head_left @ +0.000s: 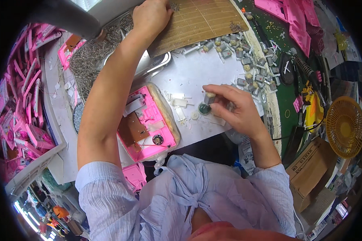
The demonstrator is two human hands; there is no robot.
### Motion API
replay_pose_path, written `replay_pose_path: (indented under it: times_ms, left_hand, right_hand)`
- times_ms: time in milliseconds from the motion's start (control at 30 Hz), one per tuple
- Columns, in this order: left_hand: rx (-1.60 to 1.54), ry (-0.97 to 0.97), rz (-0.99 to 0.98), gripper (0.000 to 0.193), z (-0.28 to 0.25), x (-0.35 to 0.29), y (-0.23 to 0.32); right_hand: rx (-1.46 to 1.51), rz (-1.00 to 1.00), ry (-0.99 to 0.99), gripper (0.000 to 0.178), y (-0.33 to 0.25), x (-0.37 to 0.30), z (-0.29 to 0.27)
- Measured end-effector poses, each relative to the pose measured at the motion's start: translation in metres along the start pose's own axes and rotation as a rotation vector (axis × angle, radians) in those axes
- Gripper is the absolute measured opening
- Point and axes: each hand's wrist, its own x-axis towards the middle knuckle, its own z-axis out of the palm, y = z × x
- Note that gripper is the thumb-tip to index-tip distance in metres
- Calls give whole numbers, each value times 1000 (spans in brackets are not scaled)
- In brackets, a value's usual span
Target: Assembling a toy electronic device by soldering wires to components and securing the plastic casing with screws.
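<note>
My right hand (239, 108) pinches a small motor (210, 97) with a pale end between thumb and fingers. It hovers right by a small round dark green pot (204, 108) on the white work surface. My left hand (151, 16) reaches far forward to the edge of a brown cardboard sheet (205, 22). Its fingers are curled, and what they hold is hidden. Beside my left forearm lies an open pink plastic housing (171, 138) with a brown board (132, 130) and a round black part (157, 139) inside. White plastic pieces (180, 101) lie between housing and pot.
Many small motors (249, 66) line the right of the white surface. A tray of small metal bits (94, 60) sits under my left arm. Pink casings (32, 96) heap up at far left. A dark tube (68, 18) juts in; a yellow-brown basket (345, 126) stands right.
</note>
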Motion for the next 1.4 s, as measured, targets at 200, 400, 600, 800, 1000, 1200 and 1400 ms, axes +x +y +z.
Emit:
replay_pose_path:
  times_ms: [200, 400, 600, 800, 1000, 1200, 1400]
  left_hand:
    - [-256, 257, -47, 18, 6, 2, -13]
    - [-755, -160, -97, 10, -74, -66, 56]
    - [-979, -371, -246, 11, -149, -194, 59]
    - [-1177, -368, -473, 13, -154, -280, 50]
    - [-1060, -195, -359, 15, -143, -303, 62]
    - [-1117, -57, -522, 29, -135, -316, 69]
    - [-1102, -78, -524, 33, -136, -321, 65]
  right_hand:
    - [-31, -9, 84, 45, 9, -3, -4]
    - [-216, 91, -104, 44, 9, -10, -5]
    - [-490, -56, -134, 37, 16, -5, 4]
    - [-677, -197, -162, 37, 5, 3, 9]
    - [190, 217, -241, 45, -29, -7, 29]
    - [657, 319, -342, 49, -41, -2, 85]
    - [609, 335, -420, 48, -42, 4, 90]
